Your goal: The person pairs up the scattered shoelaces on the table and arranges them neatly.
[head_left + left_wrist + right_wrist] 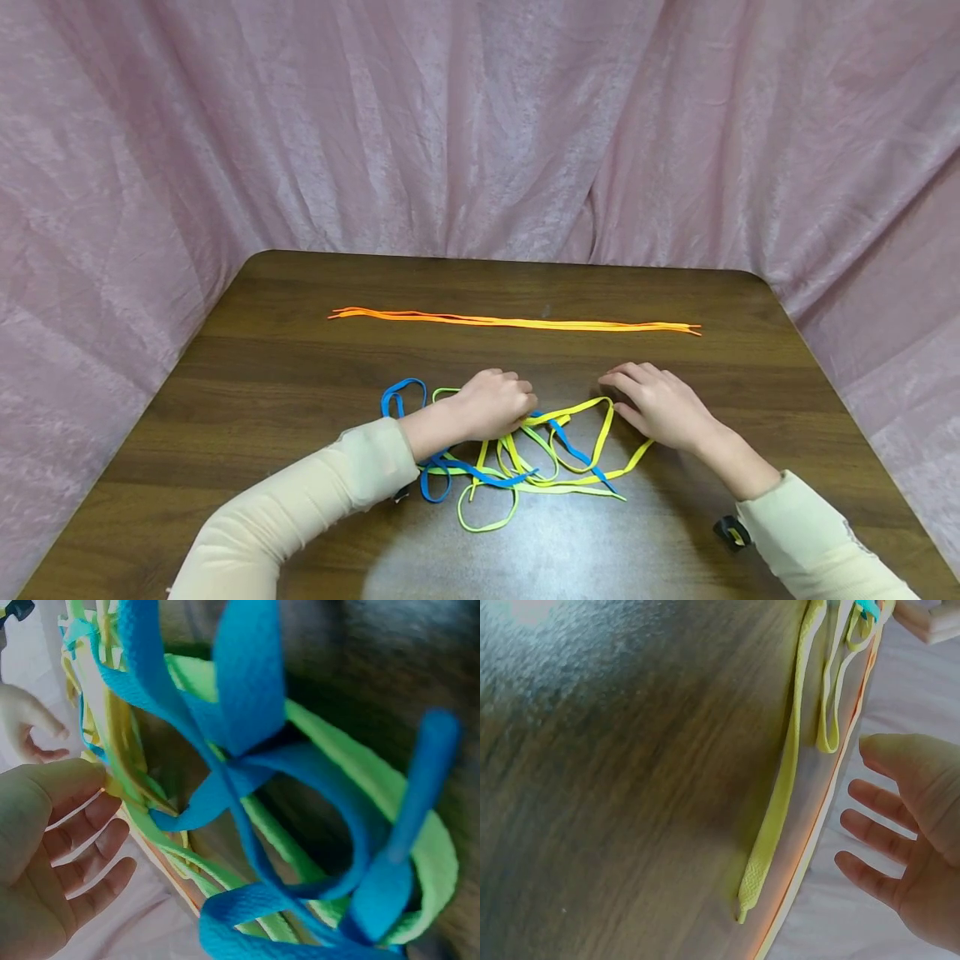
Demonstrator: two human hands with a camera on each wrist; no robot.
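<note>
Flat yellow, blue and green shoelaces lie in a loose tangle on the table. My left hand (pixel 495 404) is over the tangle's upper part and pinches a yellow shoelace (pixel 636 458) between thumb and index finger; the other fingers are loosely bent. In the left wrist view, a blue shoelace (pixel 251 682) loops over a green shoelace (pixel 442 862) beside that hand. My right hand (pixel 663 408) hovers at the right of the tangle, near a yellow loop, its fingers relaxed and apart with nothing between them. Below it, a yellow lace end with its narrow tip shows in the right wrist view.
Orange shoelaces (pixel 525 323) lie stretched out side by side across the far part of the brown wooden table (pixel 262 350). A pink curtain (pixel 465 125) hangs behind the table and along its sides.
</note>
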